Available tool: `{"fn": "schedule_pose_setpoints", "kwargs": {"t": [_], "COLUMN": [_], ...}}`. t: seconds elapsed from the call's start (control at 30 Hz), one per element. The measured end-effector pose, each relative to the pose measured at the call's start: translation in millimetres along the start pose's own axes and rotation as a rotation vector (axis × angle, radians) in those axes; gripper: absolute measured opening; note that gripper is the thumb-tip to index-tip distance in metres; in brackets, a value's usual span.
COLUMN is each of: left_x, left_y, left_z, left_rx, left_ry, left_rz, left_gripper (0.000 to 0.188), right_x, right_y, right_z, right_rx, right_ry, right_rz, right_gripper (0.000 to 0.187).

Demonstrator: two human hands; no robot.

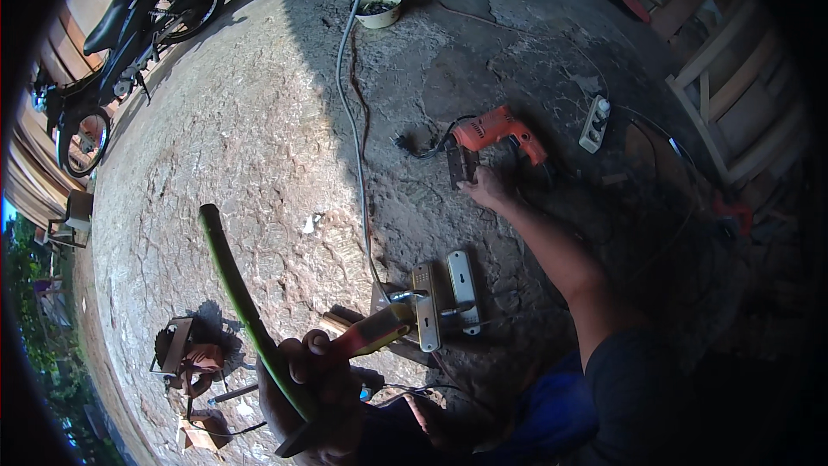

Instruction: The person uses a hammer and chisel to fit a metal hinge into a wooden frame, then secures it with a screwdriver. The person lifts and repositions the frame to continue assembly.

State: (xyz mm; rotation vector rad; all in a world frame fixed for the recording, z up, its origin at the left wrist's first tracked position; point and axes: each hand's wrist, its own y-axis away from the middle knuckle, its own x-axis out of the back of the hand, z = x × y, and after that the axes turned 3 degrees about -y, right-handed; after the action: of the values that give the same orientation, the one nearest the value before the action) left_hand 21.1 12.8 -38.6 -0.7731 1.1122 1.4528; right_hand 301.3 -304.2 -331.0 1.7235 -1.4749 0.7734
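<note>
The curved green bar [231, 276] slanted up through the lower left of the frame, its lower part in the left hand [335, 399], whose fingers were curled firmly around it. A red-and-yellow handle [373, 332] stuck out to the right of the same fist; whether the two were one tool could not be told.

The right hand [487, 188] reached to just right of the upper middle, fingertips at a dark flat piece [457, 171] beside the orange drill [493, 128]. Whether they pinched it or only touched it could not be made out. The step in hand looked like picking up or shifting that piece; the next move seemed to call for a sure hold on it, clear of the drill's black cord [423, 151].

Two metal door-handle plates [461, 272] lay at lower centre, near the red-and-yellow handle. A long grey cable [347, 95] ran down the middle, and a power strip [594, 124] lay at upper right.
</note>
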Motion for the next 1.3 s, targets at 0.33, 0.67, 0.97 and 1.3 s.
{"fn": "schedule_pose_setpoints", "kwargs": {"t": [0.33, 0.67, 0.97, 1.3], "left_x": [-8.1, -7.7, -11.1, -25.2], "left_y": [0.0, -17.3, -31.5, -32.9], "left_z": [-0.2, -15.0, -21.3, -55.8], "left_rx": [-0.018, 0.043, 0.053, -0.020], "left_ry": [-0.002, 0.025, 0.037, -0.915], "left_rz": [0.030, 0.064, 0.215, 0.102], "left_gripper": [0.047, 0.046, 0.049, 0.050], "right_x": [-12.5, -40.5, -21.2, 198.2], "right_y": [-4.9, 18.1, 0.2, 117.8], "right_z": [36.8, 5.0, 14.2, -92.4], "right_rx": [-0.067, -0.234, -0.429, -0.394], "right_ry": [0.092, 0.051, -0.733, -1.210], "right_rz": [-0.226, 0.069, -0.360, -0.448], "right_gripper": [0.057, 0.049, 0.033, 0.024]}}
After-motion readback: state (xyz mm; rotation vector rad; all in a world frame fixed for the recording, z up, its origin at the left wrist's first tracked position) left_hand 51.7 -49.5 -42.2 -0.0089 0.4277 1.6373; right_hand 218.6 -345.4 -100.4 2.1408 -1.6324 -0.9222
